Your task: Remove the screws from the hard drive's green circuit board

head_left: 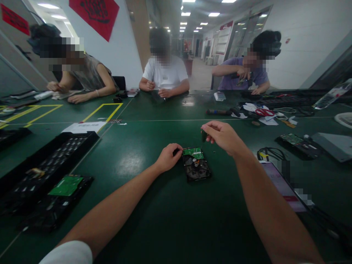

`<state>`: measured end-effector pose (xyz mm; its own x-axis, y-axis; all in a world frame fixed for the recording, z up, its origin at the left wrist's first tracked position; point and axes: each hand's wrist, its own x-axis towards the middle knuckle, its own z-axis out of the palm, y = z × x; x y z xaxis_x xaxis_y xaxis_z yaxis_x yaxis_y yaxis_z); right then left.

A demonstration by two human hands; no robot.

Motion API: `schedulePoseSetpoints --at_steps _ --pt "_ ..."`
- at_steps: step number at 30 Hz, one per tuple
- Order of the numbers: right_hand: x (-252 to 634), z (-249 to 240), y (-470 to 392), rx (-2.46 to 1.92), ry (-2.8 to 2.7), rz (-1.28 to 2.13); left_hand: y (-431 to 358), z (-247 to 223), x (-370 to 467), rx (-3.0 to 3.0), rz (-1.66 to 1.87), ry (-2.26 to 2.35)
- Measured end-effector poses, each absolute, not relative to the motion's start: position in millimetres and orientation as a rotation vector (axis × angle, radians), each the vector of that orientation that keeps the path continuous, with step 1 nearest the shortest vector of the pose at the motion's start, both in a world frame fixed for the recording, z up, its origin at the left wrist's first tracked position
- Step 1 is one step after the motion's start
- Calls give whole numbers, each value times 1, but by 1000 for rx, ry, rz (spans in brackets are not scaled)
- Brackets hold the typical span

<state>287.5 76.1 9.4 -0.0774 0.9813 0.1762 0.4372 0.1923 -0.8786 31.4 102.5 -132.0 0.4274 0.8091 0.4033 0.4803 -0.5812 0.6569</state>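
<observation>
A hard drive [196, 169] with a green circuit board [194, 153] at its far end lies on the green table in front of me. My left hand [171, 157] rests at the drive's upper left corner, its thumb and fingers closed against the edge. Above the drive's upper right corner, my right hand [221, 136] grips a small dark screwdriver [204, 136] upright, its thin shaft reaching down to the board's edge. Whether the tip touches a screw is too small to tell. A tiny part [214, 151] lies right of the drive.
On the left are a long black tray [52, 161] and more drives [66, 186]. To the right lie a phone [284, 185], coiled cable [271, 154], another drive [298, 145], a grey box [334, 146] and red scissors [264, 112]. Three people sit across the table.
</observation>
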Motion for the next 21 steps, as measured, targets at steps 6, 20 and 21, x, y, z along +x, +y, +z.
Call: schedulePoseSetpoints --at_steps 6,20,21 --pt "286 11 75 -1344 -1618 783 102 -132 32 2236 1006 1089" --pt "279 -1 81 -1281 -1593 908 101 -132 32 2243 1013 1075" --pt "280 -1 81 -1282 -1593 910 101 -132 32 2243 1014 1073"
